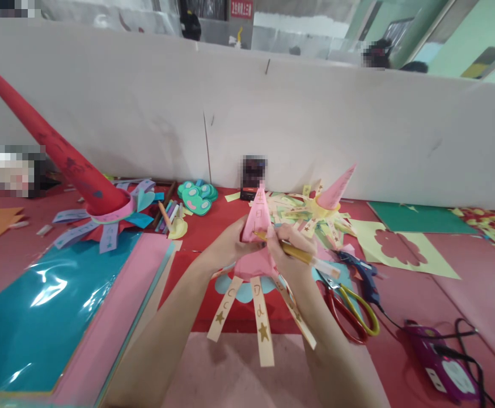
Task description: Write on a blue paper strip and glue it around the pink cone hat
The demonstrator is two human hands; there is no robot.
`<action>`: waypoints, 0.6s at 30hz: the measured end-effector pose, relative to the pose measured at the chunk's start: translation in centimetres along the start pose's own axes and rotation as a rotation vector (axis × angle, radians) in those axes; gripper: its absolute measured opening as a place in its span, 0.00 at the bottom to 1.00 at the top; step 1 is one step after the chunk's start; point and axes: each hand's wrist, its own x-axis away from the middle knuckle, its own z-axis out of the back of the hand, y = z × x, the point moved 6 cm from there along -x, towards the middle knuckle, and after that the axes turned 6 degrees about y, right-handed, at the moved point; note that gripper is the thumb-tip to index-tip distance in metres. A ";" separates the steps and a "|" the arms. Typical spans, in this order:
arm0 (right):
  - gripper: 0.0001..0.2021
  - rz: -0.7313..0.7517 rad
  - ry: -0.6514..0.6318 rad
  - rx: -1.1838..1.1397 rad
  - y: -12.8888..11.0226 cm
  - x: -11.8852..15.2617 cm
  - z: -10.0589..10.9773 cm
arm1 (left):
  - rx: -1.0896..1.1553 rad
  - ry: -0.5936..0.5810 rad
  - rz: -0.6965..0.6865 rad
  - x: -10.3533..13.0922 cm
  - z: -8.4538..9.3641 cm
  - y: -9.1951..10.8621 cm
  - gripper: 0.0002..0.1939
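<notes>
Near the middle stands a pink paper cone (259, 218) with dark characters drawn on it, above a pink base with light blue scalloped edges. Cream strips (263, 326) with letters and gold stars fan out from it towards me. My left hand (234, 243) is wrapped round the cone's left side. In my right hand (292, 243) is a gold marker (296, 252), its tip touching the cone's lower front. The fingers of my right hand are closed round the marker and rest against the cone's right side.
A tall red cone (72, 164) leans at the left above blue plastic-wrapped sheets (60, 306). Another pink cone (336, 190) stands behind right. Scissors (351, 311), a blue glue gun (364, 275) and a purple device (443, 360) with a cable lie right. A white partition (145, 107) borders the back.
</notes>
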 end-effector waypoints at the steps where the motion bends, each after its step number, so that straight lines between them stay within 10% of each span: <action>1: 0.16 0.003 0.005 0.002 0.0 0.0 0.0 | -0.005 0.005 0.001 0.0 0.0 0.0 0.24; 18: 0.16 0.025 0.115 0.073 0.1 -0.1 0.9 | -0.019 0.029 0.018 0.0 0.4 -0.3 0.26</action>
